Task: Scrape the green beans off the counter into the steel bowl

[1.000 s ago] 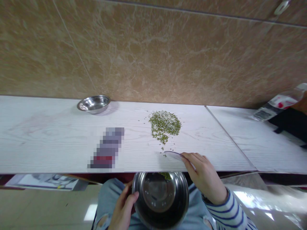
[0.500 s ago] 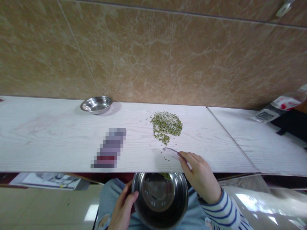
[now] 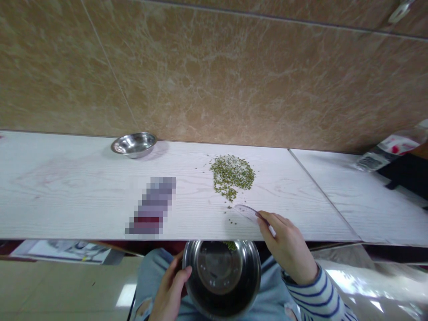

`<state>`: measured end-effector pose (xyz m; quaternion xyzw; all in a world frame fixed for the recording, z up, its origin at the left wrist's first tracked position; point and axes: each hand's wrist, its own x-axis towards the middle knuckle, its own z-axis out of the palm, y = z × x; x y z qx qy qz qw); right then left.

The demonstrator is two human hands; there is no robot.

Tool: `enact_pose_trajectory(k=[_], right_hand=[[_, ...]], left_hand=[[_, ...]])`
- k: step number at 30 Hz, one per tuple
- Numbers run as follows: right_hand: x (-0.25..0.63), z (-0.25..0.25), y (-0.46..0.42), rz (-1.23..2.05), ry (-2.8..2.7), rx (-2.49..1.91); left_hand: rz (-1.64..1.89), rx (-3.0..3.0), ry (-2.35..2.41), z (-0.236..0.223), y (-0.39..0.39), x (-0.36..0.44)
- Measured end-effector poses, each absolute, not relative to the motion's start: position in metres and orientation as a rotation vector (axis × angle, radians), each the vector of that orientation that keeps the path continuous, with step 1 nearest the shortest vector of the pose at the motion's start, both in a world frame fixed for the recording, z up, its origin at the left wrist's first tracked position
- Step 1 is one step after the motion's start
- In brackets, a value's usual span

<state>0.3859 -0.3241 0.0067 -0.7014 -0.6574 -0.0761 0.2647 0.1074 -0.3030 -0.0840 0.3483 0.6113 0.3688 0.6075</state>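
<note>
Fingers of the right hand (image 3: 288,244) drawn in close, thumb against forefinger, pinching a thin clear scraper (image 3: 246,211); its free edge reaches just to the near side of the green bean pile (image 3: 234,173), not touching it. Left hand (image 3: 170,290), nearer and to the left of the pile, has its thumb over the rim of a large steel bowl (image 3: 251,273), gripping it; other fingers mostly hidden behind the wall.

Progress, judged by layout: partial. Small clump of beans inside the bowl, which sits below the table edge on the pile's near side; far more lie in the pile itself. Several strays (image 3: 236,223) between pile and edge. Pale patches within the pile: grains or bare tabletop, cannot tell. Smaller steel bowl (image 3: 137,154) left of the pile, toward the wall.
</note>
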Motion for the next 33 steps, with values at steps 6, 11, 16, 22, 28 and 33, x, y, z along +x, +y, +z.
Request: enact_pose_trajectory(k=[6,11,16,22,28,33], right_hand=[[0.38,0.009,-0.327,-0.16,-1.785,-1.869],[0.38,0.008,-0.326,-0.138,-1.778,-1.914],[0.384,0.006,-0.321,-0.193,-1.749,-1.94],[0.384,0.008,-0.319,-0.204,-1.753,-1.927],[0.382,0.008,-0.32,-0.204,-1.766,-1.91],[0.381,0.007,-0.32,-0.179,-1.751,-1.918]], left_hand=[[0.83,0.753,1.347,-0.088,-0.303,0.107],[0.849,0.727,1.38,-0.079,-0.304,0.111],[0.824,0.669,1.348,-0.073,-0.304,0.113],[0.825,0.717,1.388,-0.072,-0.302,0.11],[0.833,0.707,1.388,-0.07,-0.302,0.111],[0.826,0.682,1.374,-0.073,-0.303,0.111]])
